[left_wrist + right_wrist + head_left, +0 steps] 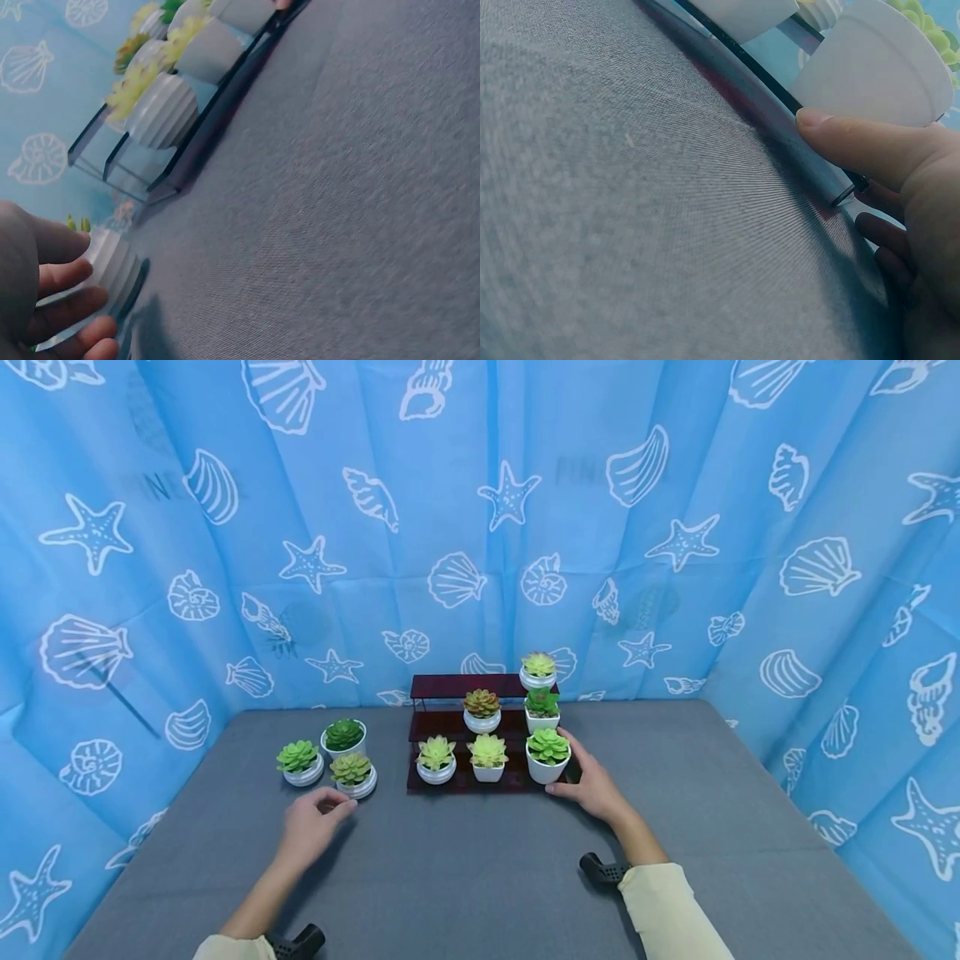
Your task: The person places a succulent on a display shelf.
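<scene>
My right hand (596,785) holds a white round pot with a green succulent (547,756) at the right end of the bottom tier of a dark red three-tier stand (465,686). The thumb (855,142) lies at the pot's foot by the tier's front edge; the index finger goes round its right side. On the left, my left hand (313,827) is beside a yellow-green succulent in a ribbed white pot (358,785). Its fingers (75,304) are loosely bent in front of that pot, with no grip visible.
Two green potted succulents (300,764) (343,739) stand behind the left one. Other potted succulents occupy the stand: two on the bottom tier (437,760) (487,757), two on the middle (482,710) (542,710), one on top (537,670). A blue shell-patterned curtain (457,627) surrounds the grey table (472,877).
</scene>
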